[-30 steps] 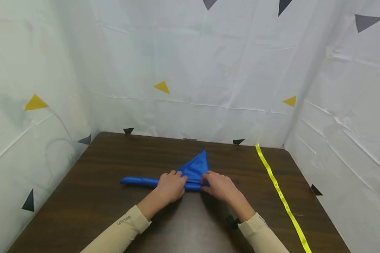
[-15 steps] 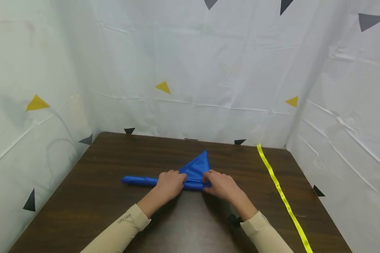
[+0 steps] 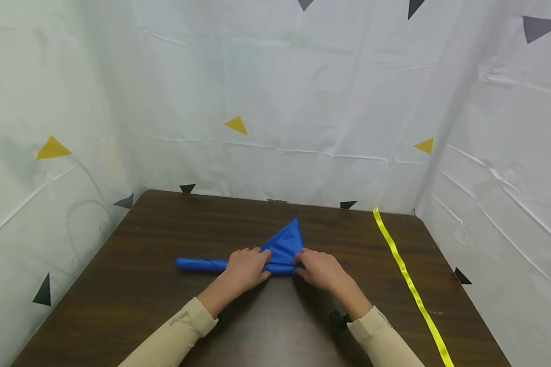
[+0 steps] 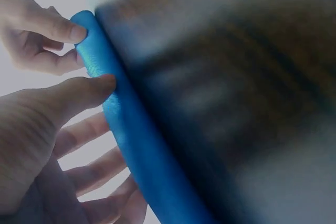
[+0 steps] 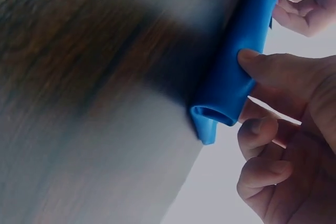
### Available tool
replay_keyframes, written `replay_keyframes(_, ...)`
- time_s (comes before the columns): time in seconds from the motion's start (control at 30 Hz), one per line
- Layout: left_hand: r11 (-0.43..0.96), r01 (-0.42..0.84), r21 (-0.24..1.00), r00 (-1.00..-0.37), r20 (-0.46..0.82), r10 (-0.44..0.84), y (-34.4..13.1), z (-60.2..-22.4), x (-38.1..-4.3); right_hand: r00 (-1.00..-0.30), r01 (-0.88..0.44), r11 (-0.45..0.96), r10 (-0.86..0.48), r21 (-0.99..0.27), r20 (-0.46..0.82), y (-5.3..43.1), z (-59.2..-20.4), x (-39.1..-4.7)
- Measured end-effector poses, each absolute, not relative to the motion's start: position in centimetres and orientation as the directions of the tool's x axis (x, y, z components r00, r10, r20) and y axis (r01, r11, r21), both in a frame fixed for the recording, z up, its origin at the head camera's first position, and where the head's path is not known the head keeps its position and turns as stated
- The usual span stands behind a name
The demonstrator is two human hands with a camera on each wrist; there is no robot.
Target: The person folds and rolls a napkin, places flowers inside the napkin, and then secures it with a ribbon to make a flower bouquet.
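Observation:
A shiny blue cloth point(image 3: 285, 241) lies on the brown table, its near part wound into a long roll and its far part a flat triangle pointing away. My left hand point(image 3: 245, 267) grips the roll near its middle, thumb on the near side and fingers reaching over it. Close to the roll's right end, my right hand point(image 3: 320, 268) pinches it between thumb and index finger. The right wrist view shows the hollow, layered end of the blue roll point(image 5: 231, 72) just past that thumb; the other right fingers are curled beside it.
A yellow ribbon point(image 3: 404, 271) runs lengthwise down the right side of the wood-grain table point(image 3: 202, 221). White sheets point(image 3: 275, 102) with yellow, grey and black triangles enclose the table at the back and both sides.
Both hands keep their hold on the blue roll with barely any movement. The triangle of cloth looks nearly the same, and the head view has shifted slightly.

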State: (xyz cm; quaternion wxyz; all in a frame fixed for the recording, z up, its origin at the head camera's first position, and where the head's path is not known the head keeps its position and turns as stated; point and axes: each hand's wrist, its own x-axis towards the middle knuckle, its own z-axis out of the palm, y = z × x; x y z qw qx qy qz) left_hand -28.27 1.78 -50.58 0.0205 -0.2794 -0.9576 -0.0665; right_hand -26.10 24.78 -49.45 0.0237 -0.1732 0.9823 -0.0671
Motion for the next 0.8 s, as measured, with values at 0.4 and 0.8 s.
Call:
replay_keyframes(0.4,0.832,0.552,0.042,-0.828,0.145,0.542,1.7,-50.1,-26.7,-0.927,-0.309,0.904,-0.356,-0.295,-0.119,24.8,-48.2,-25.2)
replay_keyframes(0.8,0.837,0.539,0.094,-0.840,0.140,0.525,1.4,-51.0,-28.0,-0.936,-0.340,0.904,-0.353,-0.259,-0.003,24.5,-49.0,-24.9)
